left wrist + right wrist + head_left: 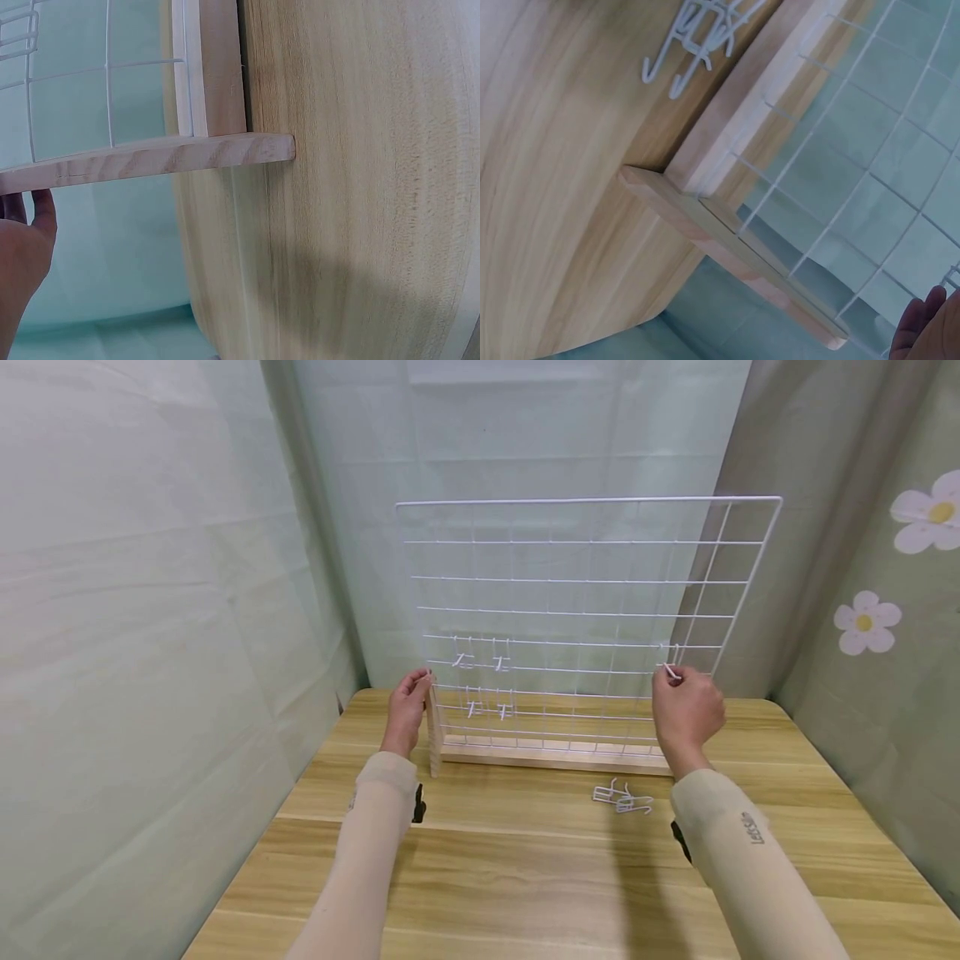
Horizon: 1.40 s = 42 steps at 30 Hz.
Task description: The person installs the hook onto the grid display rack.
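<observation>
A white wire grid rack (592,499) stands upright in a wooden base (555,755). My left hand (406,710) grips the upper end of its left wooden side post (434,735), and in the left wrist view its fingers (44,214) lie against the post's outer face. At the grid's right side my right hand (688,714) pinches a white wire hook (670,672), whose upper ends are up at a horizontal wire. Several similar hooks (502,663) hang in two rows on the left part of the grid.
Loose white hooks (622,797) lie together on the wooden table (487,877), in front of the base toward its right end. Pale curtains (187,610) surround the table at the back and sides. The right post (735,259) shows in the right wrist view.
</observation>
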{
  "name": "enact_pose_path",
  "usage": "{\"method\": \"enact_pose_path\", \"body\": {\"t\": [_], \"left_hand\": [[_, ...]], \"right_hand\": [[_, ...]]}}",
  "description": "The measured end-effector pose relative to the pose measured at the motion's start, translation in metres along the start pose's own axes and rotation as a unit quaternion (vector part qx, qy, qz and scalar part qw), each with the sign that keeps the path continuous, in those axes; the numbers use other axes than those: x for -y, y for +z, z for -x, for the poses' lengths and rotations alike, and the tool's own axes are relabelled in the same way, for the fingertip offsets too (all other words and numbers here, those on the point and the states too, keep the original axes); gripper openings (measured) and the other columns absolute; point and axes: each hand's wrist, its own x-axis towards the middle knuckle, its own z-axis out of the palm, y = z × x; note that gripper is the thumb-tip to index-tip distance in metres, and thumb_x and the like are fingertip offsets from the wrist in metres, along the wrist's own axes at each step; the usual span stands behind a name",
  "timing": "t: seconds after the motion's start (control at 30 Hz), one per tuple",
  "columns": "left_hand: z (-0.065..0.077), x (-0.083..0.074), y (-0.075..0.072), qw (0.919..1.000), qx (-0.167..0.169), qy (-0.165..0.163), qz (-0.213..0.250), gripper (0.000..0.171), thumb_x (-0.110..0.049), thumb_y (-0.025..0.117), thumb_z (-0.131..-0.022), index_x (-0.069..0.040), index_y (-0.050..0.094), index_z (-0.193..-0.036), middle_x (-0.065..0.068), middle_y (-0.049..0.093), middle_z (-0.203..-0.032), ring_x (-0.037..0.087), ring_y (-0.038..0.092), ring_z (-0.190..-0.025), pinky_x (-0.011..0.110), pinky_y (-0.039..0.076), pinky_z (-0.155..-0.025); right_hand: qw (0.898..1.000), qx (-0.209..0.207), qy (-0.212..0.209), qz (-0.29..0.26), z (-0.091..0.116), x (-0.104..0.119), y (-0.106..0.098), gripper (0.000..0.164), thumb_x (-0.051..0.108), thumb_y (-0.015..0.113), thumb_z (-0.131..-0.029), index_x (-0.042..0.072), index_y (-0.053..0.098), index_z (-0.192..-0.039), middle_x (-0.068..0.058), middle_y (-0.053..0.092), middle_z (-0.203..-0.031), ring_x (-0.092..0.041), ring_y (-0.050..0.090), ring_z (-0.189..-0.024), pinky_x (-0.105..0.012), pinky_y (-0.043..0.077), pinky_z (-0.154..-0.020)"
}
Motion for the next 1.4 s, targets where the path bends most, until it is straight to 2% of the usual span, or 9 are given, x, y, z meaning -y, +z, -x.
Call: {"method": "enact_pose_path", "body": {"t": [0.17,0.3,0.47,0.67,0.83,0.97,1.07,1.2,1.4], "left_hand": [[-0.001,0.001,0.000,1.0000,0.002,0.001,0.001,0.039,-0.023,0.054,-0.103,0.001,0.053,-0.134,0.006,0.057,-0.121,0.016,0.052,-0.107,0.040,0.042,-0.103],[-0.001,-0.001,-0.001,1.0000,0.003,-0.008,0.001,0.038,-0.024,0.055,-0.103,0.000,0.053,-0.133,0.006,0.056,-0.123,0.017,0.052,-0.109,0.041,0.041,-0.105],[0.005,-0.013,-0.001,0.9996,0.009,-0.026,0.011,0.036,-0.018,0.056,-0.103,0.001,0.054,-0.132,0.009,0.056,-0.126,0.020,0.051,-0.113,0.043,0.039,-0.108],[0.013,-0.025,-0.001,0.9993,0.021,-0.029,0.005,0.037,-0.015,0.053,-0.103,0.004,0.052,-0.135,0.012,0.055,-0.130,0.023,0.049,-0.117,0.045,0.037,-0.109],[0.007,-0.016,-0.002,0.9995,0.024,-0.022,0.002,0.041,-0.020,0.054,-0.103,0.004,0.050,-0.137,0.011,0.055,-0.131,0.023,0.049,-0.119,0.045,0.037,-0.109],[0.000,-0.005,-0.005,0.9993,0.025,-0.022,-0.016,0.040,-0.027,0.054,-0.104,-0.002,0.051,-0.136,0.007,0.055,-0.133,0.020,0.049,-0.120,0.043,0.037,-0.109],[-0.003,-0.005,-0.006,0.9991,0.030,-0.029,-0.011,0.039,-0.026,0.055,-0.103,-0.004,0.052,-0.135,0.008,0.054,-0.134,0.022,0.048,-0.122,0.043,0.036,-0.110],[0.000,-0.014,-0.007,0.9983,0.042,-0.041,0.000,0.039,-0.022,0.055,-0.103,0.000,0.050,-0.135,0.012,0.052,-0.135,0.026,0.046,-0.124,0.046,0.034,-0.111],[0.009,-0.029,-0.004,0.9974,0.050,-0.051,-0.011,0.039,-0.018,0.053,-0.104,0.004,0.049,-0.136,0.014,0.051,-0.137,0.028,0.046,-0.126,0.047,0.034,-0.111]], "right_hand": [[1.000,0.022,0.001,0.005,0.006,-0.006,0.001,0.033,0.030,0.054,-0.095,0.002,0.073,-0.093,-0.018,0.071,-0.092,-0.042,0.063,-0.088,-0.053,0.044,-0.068],[0.999,0.035,-0.001,-0.001,0.009,-0.010,0.002,0.034,0.030,0.052,-0.096,0.004,0.074,-0.099,-0.016,0.071,-0.095,-0.038,0.062,-0.092,-0.052,0.044,-0.071],[0.999,0.041,0.002,-0.010,0.013,-0.016,0.003,0.032,0.031,0.054,-0.095,0.008,0.075,-0.101,-0.013,0.070,-0.095,-0.034,0.061,-0.093,-0.049,0.043,-0.070],[0.998,0.062,0.006,-0.008,0.018,-0.023,0.005,0.033,0.032,0.056,-0.096,0.006,0.074,-0.104,-0.014,0.068,-0.097,-0.035,0.059,-0.092,-0.049,0.042,-0.072],[0.997,0.075,0.005,-0.007,0.020,-0.028,0.005,0.035,0.033,0.056,-0.097,0.005,0.073,-0.106,-0.015,0.071,-0.098,-0.037,0.061,-0.092,-0.050,0.043,-0.074],[0.997,0.081,0.006,-0.010,0.022,-0.032,0.006,0.035,0.034,0.057,-0.096,0.005,0.074,-0.105,-0.015,0.072,-0.098,-0.037,0.063,-0.090,-0.050,0.044,-0.073],[0.997,0.082,0.002,-0.014,0.023,-0.034,0.007,0.033,0.033,0.057,-0.095,0.006,0.075,-0.103,-0.014,0.073,-0.097,-0.036,0.064,-0.088,-0.050,0.045,-0.071],[0.997,0.080,-0.009,-0.020,0.024,-0.037,0.008,0.030,0.030,0.058,-0.093,0.008,0.076,-0.099,-0.012,0.073,-0.094,-0.035,0.065,-0.087,-0.050,0.045,-0.070],[0.995,0.089,-0.013,-0.033,0.027,-0.047,0.010,0.027,0.029,0.059,-0.093,0.009,0.077,-0.096,-0.011,0.072,-0.091,-0.032,0.064,-0.083,-0.046,0.045,-0.069]]}}
